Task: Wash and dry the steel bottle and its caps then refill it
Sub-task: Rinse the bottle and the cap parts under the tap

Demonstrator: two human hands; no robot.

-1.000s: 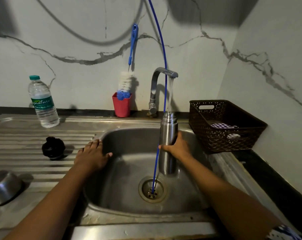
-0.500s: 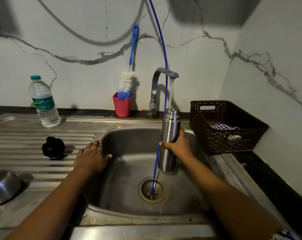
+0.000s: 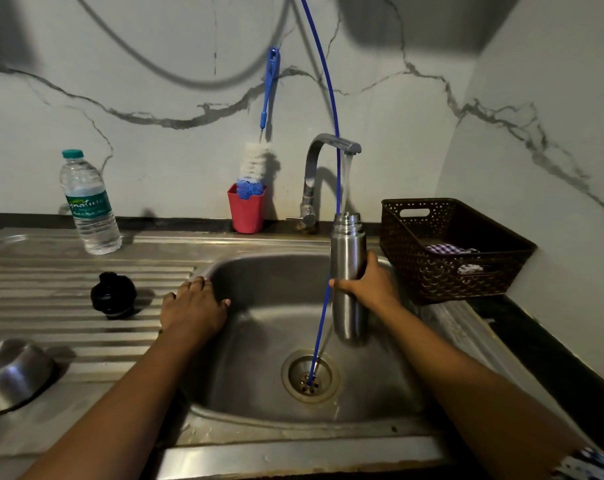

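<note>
My right hand (image 3: 369, 284) grips the open steel bottle (image 3: 348, 254) around its middle and holds it upright over the sink (image 3: 259, 341). Water runs from the tap (image 3: 328, 147) into the bottle's mouth. With fingers spread, my left hand (image 3: 193, 306) rests flat on the sink's left rim and holds nothing. A black inner cap (image 3: 113, 295) sits on the ribbed drainboard to the left. A steel outer cap (image 3: 11, 374) lies at the left edge.
A plastic water bottle (image 3: 90, 202) stands at the back left. A red cup (image 3: 246, 213) holds a bottle brush (image 3: 257, 164). A brown basket (image 3: 449, 251) with a checked cloth sits right of the sink. A thin blue tube (image 3: 328, 271) hangs into the drain.
My right hand has raised the bottle slightly and shifted it a little right, keeping its mouth under the running water. My left hand has stayed on the rim.
</note>
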